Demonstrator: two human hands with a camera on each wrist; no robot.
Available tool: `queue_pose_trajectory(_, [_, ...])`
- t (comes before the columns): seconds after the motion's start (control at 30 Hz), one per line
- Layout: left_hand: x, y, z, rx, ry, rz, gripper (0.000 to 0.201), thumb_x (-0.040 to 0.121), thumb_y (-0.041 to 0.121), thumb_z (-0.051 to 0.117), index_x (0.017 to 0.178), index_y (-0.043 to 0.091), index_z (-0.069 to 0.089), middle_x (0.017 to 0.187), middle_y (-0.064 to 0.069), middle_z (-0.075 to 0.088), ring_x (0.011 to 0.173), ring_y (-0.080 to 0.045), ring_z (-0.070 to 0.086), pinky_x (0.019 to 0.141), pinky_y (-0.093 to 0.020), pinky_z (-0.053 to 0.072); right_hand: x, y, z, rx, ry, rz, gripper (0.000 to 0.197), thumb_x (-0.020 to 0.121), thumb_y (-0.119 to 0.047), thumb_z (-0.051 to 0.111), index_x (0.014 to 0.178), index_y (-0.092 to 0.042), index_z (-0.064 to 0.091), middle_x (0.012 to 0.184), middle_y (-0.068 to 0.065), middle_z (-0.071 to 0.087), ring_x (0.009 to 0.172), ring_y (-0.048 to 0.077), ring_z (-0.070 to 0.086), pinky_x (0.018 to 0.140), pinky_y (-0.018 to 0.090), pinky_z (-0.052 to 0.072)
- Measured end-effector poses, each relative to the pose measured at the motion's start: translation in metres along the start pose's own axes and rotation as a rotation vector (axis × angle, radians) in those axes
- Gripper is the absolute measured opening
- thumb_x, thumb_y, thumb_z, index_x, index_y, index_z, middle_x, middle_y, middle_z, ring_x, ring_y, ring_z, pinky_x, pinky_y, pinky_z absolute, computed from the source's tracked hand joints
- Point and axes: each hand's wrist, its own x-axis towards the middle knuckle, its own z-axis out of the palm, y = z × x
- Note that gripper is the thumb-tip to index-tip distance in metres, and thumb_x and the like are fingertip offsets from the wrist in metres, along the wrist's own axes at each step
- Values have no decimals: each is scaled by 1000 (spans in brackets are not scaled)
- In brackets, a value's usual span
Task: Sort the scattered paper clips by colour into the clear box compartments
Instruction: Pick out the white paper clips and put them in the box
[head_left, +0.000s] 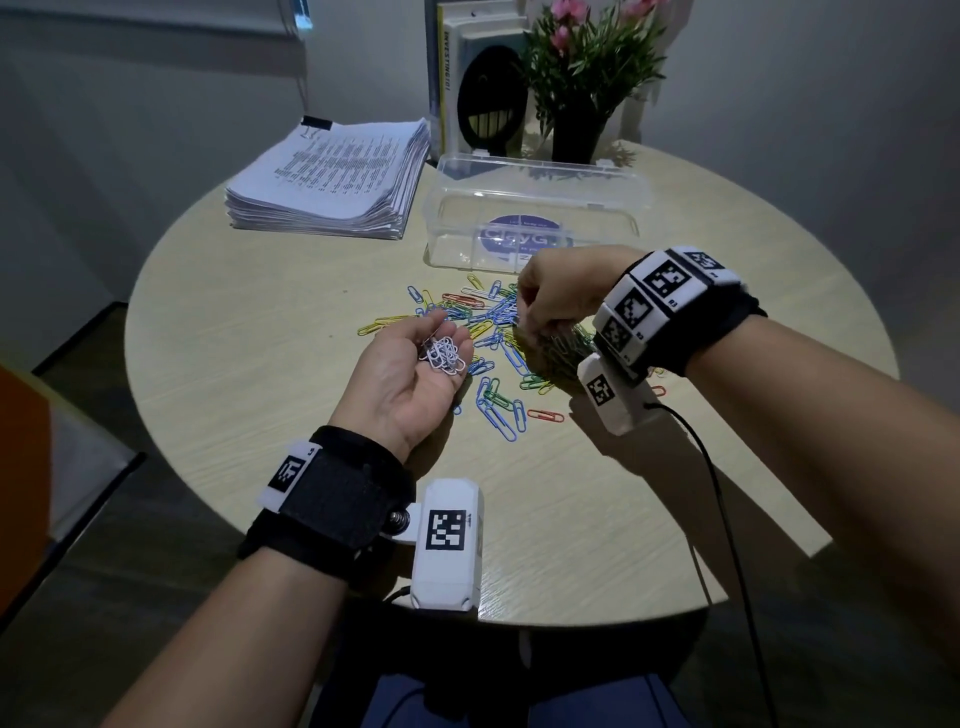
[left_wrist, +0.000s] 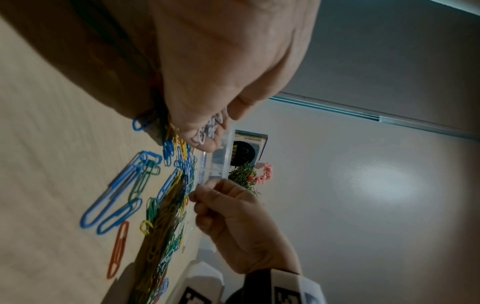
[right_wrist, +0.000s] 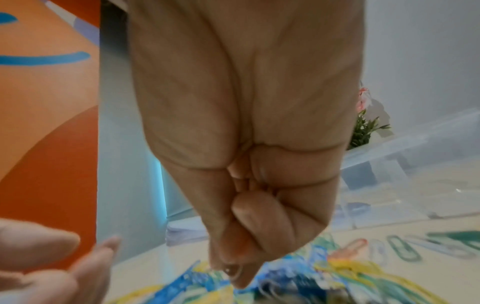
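Coloured paper clips lie scattered in the middle of the round table: blue, green, yellow, red and white. My left hand is palm up beside them, cupping a small heap of white clips. In the left wrist view the white clips show against its fingers. My right hand is curled over the pile with thumb and forefinger pinched together, seemingly on a thin clip. The right wrist view shows that pinch just above blurred clips. The clear box stands open behind the pile.
A thick stack of printed paper lies at the back left. Books and a potted plant stand behind the box. A black cable runs from my right wrist across the near table edge.
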Motion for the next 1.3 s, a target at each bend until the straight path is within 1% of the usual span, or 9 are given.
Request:
queue_pose_trajectory(0.13, [-3, -4, 7, 6, -34, -6, 25, 98, 12, 37, 88, 2, 58, 86, -11, 57, 79, -19, 57, 85, -30, 45, -16, -19, -16, 208, -20, -127, 7, 89, -5, 62, 87, -11, 60, 75, 4, 61, 64, 15, 56, 63, 25, 50])
queue_pose_trajectory(0.27, [-4, -10, 11, -120, -121, -33, 41, 103, 27, 24, 101, 1, 56, 89, -16, 61, 78, -22, 57, 71, -33, 45, -27, -43, -18, 252, -61, -234, 15, 86, 0, 64, 100, -4, 65, 75, 4, 64, 61, 9, 61, 58, 17, 56])
queue_pose_trajectory(0.33, [-4, -12, 12, -146, -113, -42, 41, 104, 26, 22, 110, 2, 55, 93, -17, 61, 81, -23, 57, 70, -33, 46, -28, -47, -16, 303, -63, -238, 16, 87, 3, 62, 102, -1, 65, 81, 9, 67, 67, 15, 66, 66, 21, 59])
queue_pose_trajectory(0.5, [-5, -13, 12, -121, -53, -52, 39, 103, 21, 25, 92, -1, 56, 90, -16, 57, 82, -24, 56, 84, -35, 45, -27, -35, -21, 363, 60, -163, 20, 89, 12, 51, 103, 7, 64, 82, 15, 66, 65, 20, 65, 72, 30, 60])
queue_pose_trajectory(0.7, [-4, -9, 9, -73, -39, -41, 33, 101, 17, 29, 91, 1, 56, 89, -13, 57, 83, -22, 57, 87, -35, 43, -9, 2, -12, -59, 158, 6, 22, 80, 4, 65, 96, -6, 75, 67, 0, 64, 55, 9, 57, 74, 34, 58])
queue_pose_trajectory(0.8, [-3, -7, 10, -55, -41, -29, 33, 101, 18, 30, 91, 1, 57, 91, -13, 58, 83, -22, 58, 85, -34, 43, -3, 8, -1, -117, 140, -35, 16, 80, -14, 73, 96, -14, 74, 85, -1, 68, 66, 10, 57, 64, 26, 53])
queue_pose_trajectory(1.03, [-2, -8, 14, -29, -43, -26, 34, 101, 19, 31, 89, 2, 57, 90, -13, 58, 85, -22, 58, 90, -33, 43, 10, 9, 16, -135, 149, -47, 17, 84, -19, 65, 99, -12, 71, 93, 4, 66, 85, 17, 57, 70, 25, 44])
queue_pose_trajectory(1.2, [-1, -9, 14, -21, -43, -28, 33, 101, 19, 32, 89, 2, 58, 90, -12, 59, 85, -22, 58, 89, -33, 43, 4, 15, 11, 70, 101, -41, 11, 86, -20, 59, 77, -15, 60, 69, -1, 56, 62, 13, 50, 52, 22, 38])
queue_pose_trajectory(1.3, [-2, -11, 14, -18, -50, -25, 32, 100, 18, 32, 89, 3, 58, 90, -12, 59, 85, -21, 58, 88, -33, 44, 0, 22, 3, 243, 151, -25, 15, 82, -13, 59, 68, -16, 56, 64, 2, 59, 55, 14, 51, 52, 25, 43])
